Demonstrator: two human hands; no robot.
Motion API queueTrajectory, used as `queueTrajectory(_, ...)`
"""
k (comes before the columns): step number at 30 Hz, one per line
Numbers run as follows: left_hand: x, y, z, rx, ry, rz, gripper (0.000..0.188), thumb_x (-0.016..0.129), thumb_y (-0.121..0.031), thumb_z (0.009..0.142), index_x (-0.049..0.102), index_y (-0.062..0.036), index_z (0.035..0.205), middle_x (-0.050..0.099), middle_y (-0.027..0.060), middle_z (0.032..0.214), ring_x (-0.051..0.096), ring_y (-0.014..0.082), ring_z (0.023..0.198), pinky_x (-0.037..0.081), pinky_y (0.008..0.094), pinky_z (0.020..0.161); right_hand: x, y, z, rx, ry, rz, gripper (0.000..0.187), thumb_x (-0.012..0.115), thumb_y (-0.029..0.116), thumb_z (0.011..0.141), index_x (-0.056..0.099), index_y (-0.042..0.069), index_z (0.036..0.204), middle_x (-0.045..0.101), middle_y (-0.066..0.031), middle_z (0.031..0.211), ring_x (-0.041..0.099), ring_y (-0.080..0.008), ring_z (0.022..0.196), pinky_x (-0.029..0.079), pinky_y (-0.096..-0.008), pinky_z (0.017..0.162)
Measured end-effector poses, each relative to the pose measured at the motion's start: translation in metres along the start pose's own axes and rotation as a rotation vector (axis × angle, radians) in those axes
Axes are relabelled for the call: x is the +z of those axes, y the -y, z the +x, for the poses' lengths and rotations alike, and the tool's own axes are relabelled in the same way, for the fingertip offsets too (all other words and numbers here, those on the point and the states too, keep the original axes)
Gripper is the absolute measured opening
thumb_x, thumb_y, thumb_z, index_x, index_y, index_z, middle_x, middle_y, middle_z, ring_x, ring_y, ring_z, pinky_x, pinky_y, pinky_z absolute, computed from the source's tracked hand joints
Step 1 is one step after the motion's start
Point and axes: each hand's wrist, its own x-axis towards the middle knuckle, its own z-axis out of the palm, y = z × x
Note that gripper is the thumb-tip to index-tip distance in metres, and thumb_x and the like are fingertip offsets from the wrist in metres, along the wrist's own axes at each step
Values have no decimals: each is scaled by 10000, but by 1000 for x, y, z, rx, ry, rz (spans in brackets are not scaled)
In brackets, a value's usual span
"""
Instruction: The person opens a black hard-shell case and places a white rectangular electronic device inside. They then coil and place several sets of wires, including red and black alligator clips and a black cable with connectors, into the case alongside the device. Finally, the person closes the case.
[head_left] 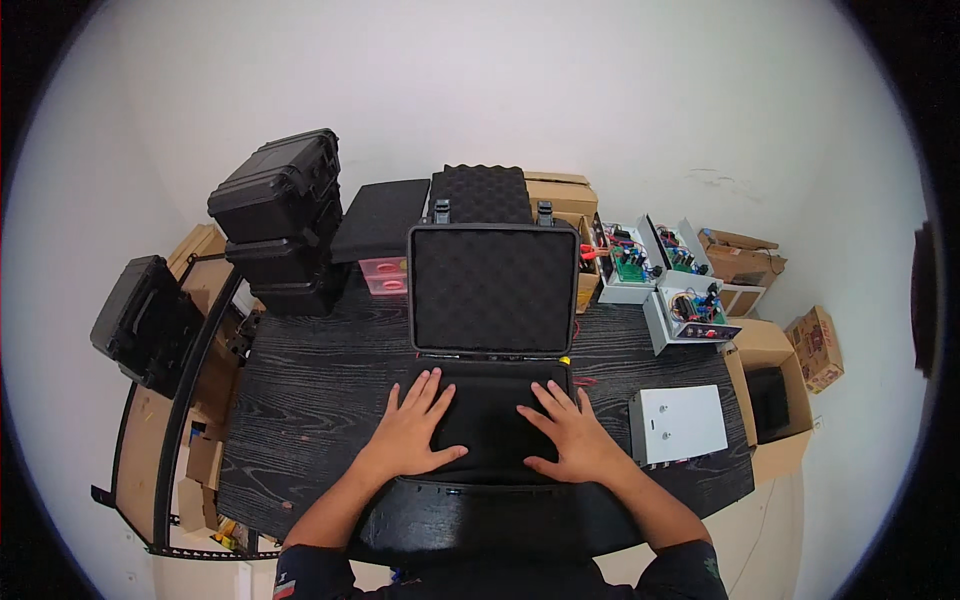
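1. The open black case sits at the near edge of the surface, in front of the person, with its lid raised and leaning away.
2. In its base lies a dark, smooth, foam-like panel; the lid is lined with bumpy black foam.
3. The left hand lies palm down on the left part of the panel, fingers spread and pointing away from the person.
4. The right hand lies palm down on the right part, its fingers also spread. The 2 hands are apart, with bare panel between them, and neither is clamped on anything; how hard they press, I cannot tell.
5. Right of the case, a closed pale metal box rests on the surface. Beyond it stand 3 open pale housings with circuit parts: 1 nearer and 2 farther back.
6. Behind the lid are a block of bumpy foam, a flat black slab and pink drawers.
7. Farther left rises a stack of black cases; another black case rests on a rack.
8. At the far right, an open cardboard box holds something black.
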Motion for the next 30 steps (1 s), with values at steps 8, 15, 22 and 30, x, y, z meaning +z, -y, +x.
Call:
queueTrajectory(8,-3,2,-3,17,17,64,1037,679,-711,897,377,-66,1651,203,260,1757,199,439,1632,153,747,1249,-28,-48,-28,-21,-42,14,982,750,711,848,483,148,1605,278,-244,1735,285,-499,1584,203,-753,1224)
queueTrajectory(15,-17,-23,-5,277,-31,-125,771,705,-558,963,567,-36,1513,547,201,1558,488,360,1480,318,644,1227,-70,-126,-111,309,199,-103,1410,889,833,520,393,157,1654,255,-272,1734,240,-513,1596,205,-746,1237)
queueTrajectory(22,10,-63,-11,297,316,-410,468,690,-358,1037,684,-54,1394,791,160,1155,754,316,1092,571,409,1011,-73,-153,-142,386,487,-345,1576,996,695,420,241,192,1709,188,-285,1743,219,-521,1597,242,-744,1238)
queueTrajectory(30,-5,-37,-9,339,18,-262,481,680,-386,1018,676,-81,1390,728,143,1332,652,326,1314,340,660,1210,-85,-157,-136,226,466,-340,1411,985,554,472,345,213,1682,352,-345,1580,362,-535,1463,280,-659,1230)
